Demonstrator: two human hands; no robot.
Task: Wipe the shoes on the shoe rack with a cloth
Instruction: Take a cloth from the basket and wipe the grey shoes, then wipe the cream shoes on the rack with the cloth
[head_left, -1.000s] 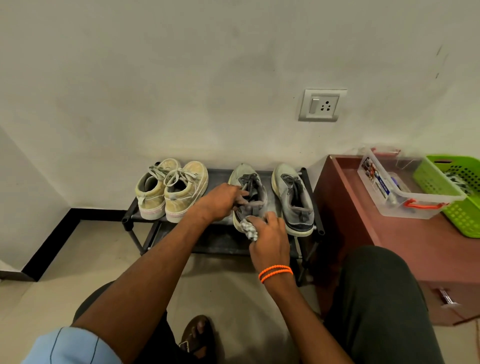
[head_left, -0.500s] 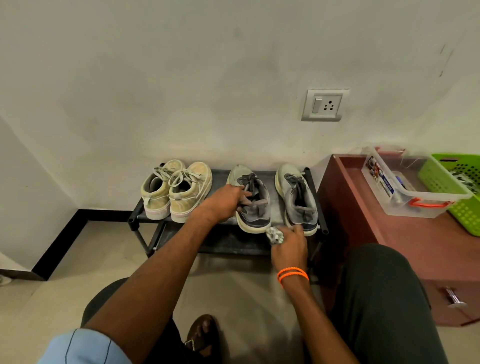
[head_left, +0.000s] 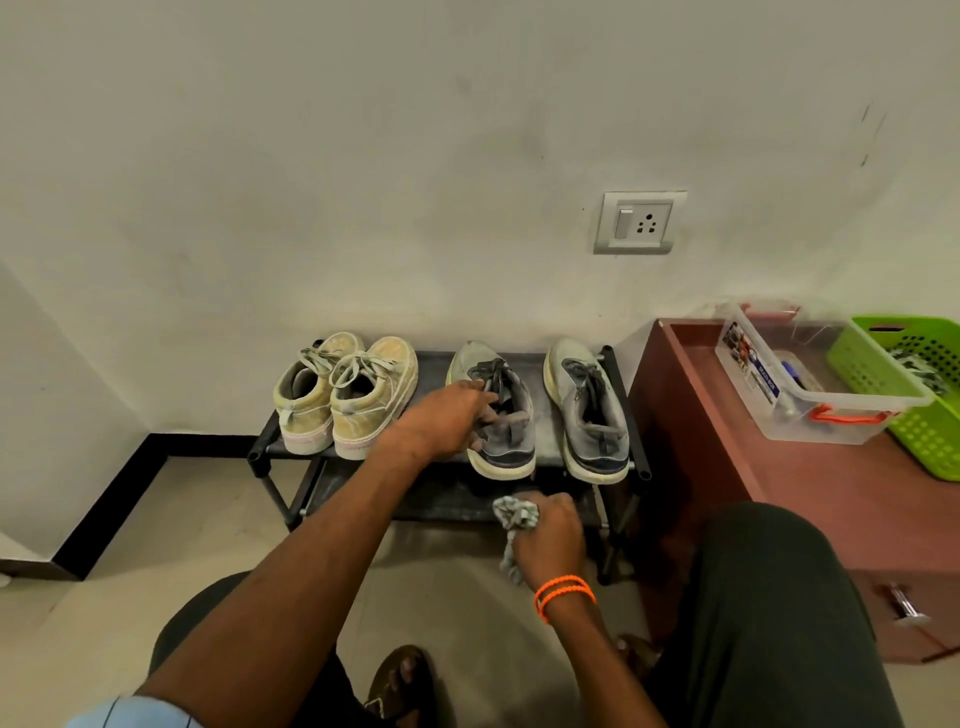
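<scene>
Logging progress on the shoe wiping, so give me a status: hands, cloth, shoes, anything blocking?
Left hand on the left grey shoe, top shelf. Right hand closed on bunched cloth, off the shoes, before the lower shelf. Nothing blocking the rack.

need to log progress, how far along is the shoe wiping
Done: cannot tell; no shoe looks clearly clean. In hand: left hand holds a grey shoe on the rack; right hand grips the cloth just below it. Left: probably the other grey shoe and tan pair.
</scene>
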